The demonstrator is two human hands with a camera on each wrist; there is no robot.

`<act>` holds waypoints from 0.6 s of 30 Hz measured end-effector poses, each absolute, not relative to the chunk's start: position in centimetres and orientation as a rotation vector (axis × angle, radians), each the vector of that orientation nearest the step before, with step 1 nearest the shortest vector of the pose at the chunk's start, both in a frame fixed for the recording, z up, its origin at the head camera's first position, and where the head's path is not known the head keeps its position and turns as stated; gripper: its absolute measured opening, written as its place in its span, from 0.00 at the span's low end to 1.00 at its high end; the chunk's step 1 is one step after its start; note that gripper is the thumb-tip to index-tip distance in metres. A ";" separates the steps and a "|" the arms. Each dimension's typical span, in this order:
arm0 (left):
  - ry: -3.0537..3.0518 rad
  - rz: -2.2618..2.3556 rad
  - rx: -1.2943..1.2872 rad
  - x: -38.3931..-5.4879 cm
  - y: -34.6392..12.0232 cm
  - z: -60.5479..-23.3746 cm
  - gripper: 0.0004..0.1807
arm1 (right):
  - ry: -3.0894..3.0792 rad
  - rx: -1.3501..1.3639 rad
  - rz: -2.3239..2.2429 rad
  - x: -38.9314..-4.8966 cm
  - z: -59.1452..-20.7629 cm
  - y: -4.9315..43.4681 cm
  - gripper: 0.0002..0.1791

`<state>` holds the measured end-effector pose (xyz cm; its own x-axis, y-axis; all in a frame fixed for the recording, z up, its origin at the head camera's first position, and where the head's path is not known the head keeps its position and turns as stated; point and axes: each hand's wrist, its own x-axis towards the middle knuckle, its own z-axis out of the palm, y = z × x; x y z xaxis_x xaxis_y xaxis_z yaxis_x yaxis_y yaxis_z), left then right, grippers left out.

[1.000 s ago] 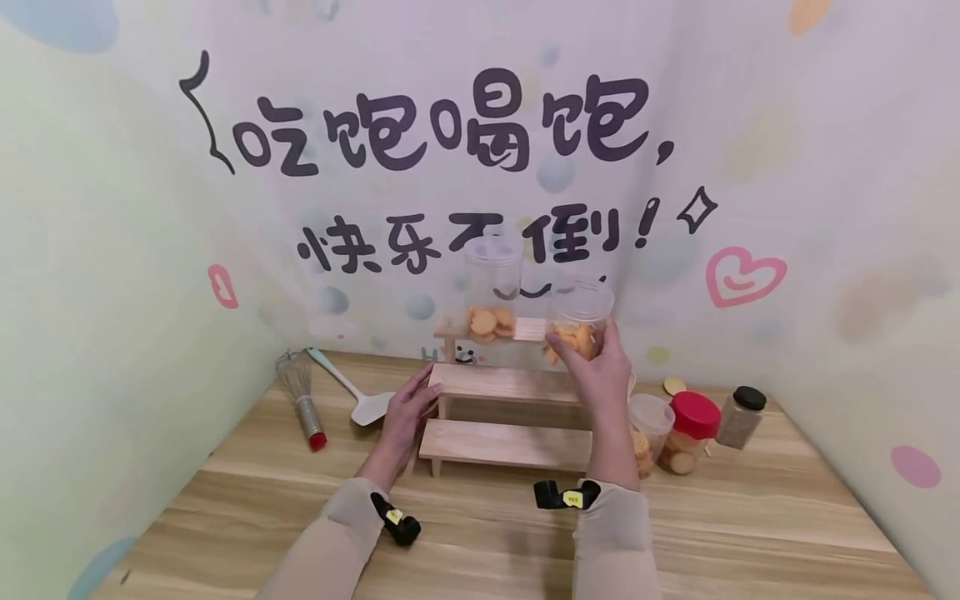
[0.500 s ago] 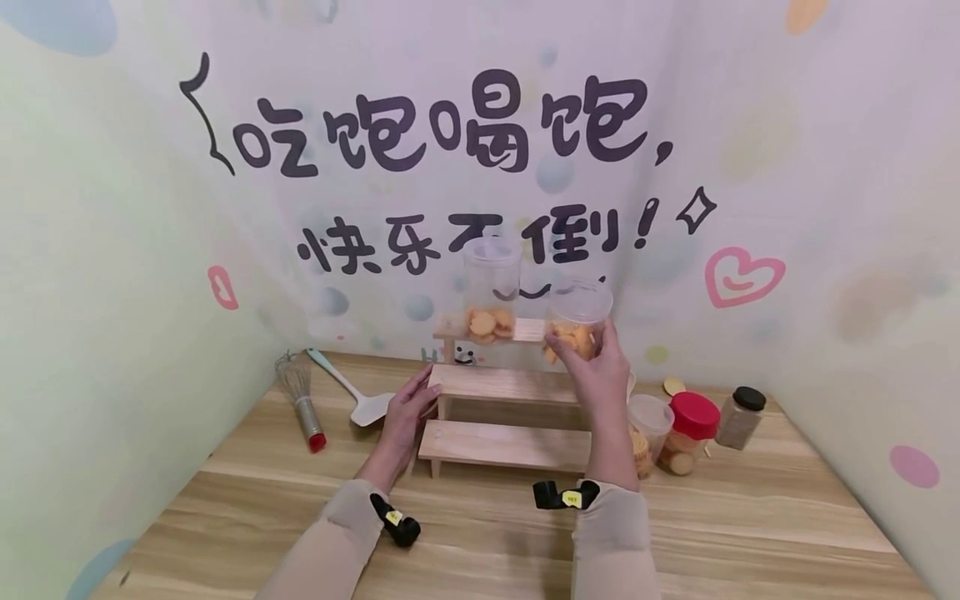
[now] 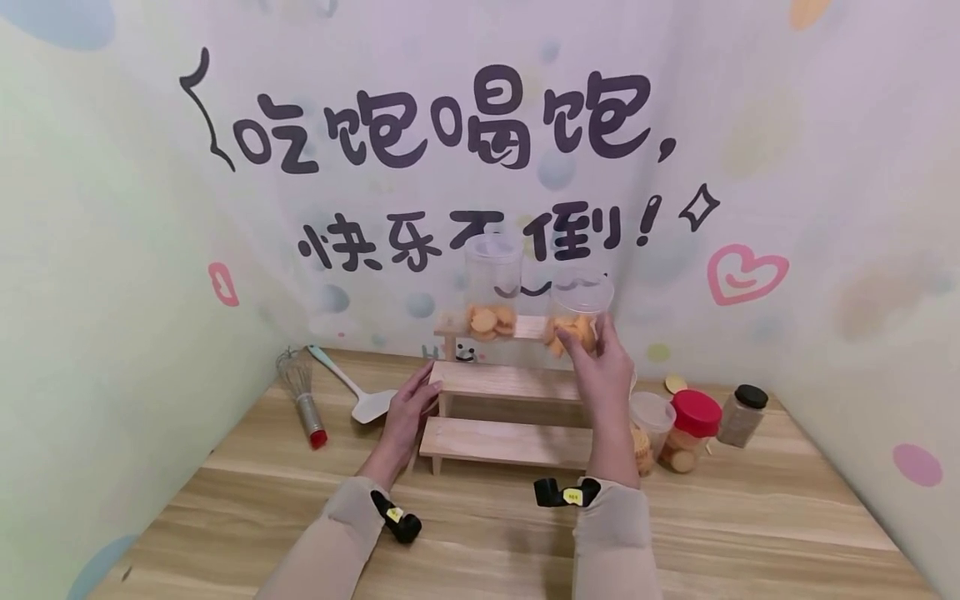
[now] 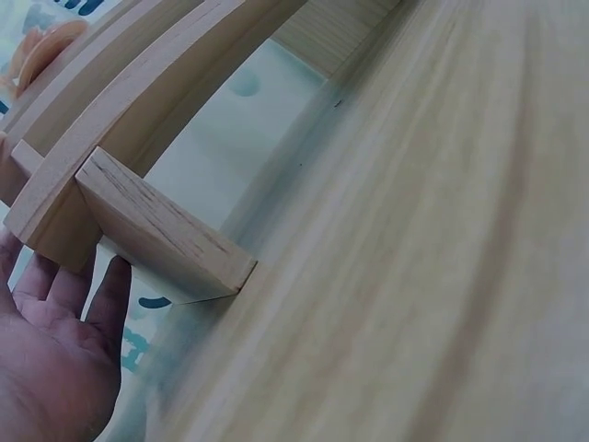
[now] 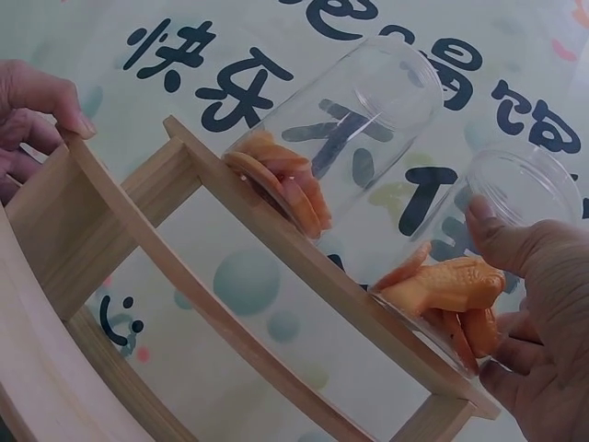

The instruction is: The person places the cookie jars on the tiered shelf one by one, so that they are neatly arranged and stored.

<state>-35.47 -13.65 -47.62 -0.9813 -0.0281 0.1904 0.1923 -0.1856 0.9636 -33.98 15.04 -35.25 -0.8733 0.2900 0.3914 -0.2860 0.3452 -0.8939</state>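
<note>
A three-tier wooden stand (image 3: 510, 381) is on the table in the head view. My left hand (image 3: 408, 412) holds the left end of its middle tier; in the left wrist view the fingers (image 4: 69, 285) reach behind the tier's end. My right hand (image 3: 603, 371) grips a clear plastic jar (image 3: 581, 304) with orange snack pieces in its bottom. In the right wrist view that jar's base sits at the right end of the top tier, thumb on its near side. A taller clear jar (image 3: 492, 279) with round biscuits stands upright on the top tier, left of it.
A whisk (image 3: 302, 400) and a white spatula (image 3: 367, 406) lie left of the stand. To the right stand a clear-lidded biscuit jar (image 3: 651, 421), a red-lidded jar (image 3: 693, 425) and a black-lidded jar (image 3: 742, 417). A printed cloth wall (image 3: 375, 50) rises behind the table.
The jar in my right hand has tipped slightly back to more upright, and the right hand's fingers have shifted a little on it. My left hand stays on the stand.
</note>
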 end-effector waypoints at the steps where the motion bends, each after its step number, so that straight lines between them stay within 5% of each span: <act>1: -1.907 -2.304 -0.196 -35.4 -13.6 -47.6 0.35 | -2.116 0.002 1.564 -34.0 -35.3 15.1 0.51; 18: -1.909 -2.299 -0.191 -35.6 -13.7 -47.5 0.33 | -2.100 0.052 1.607 -34.5 -35.5 14.9 0.44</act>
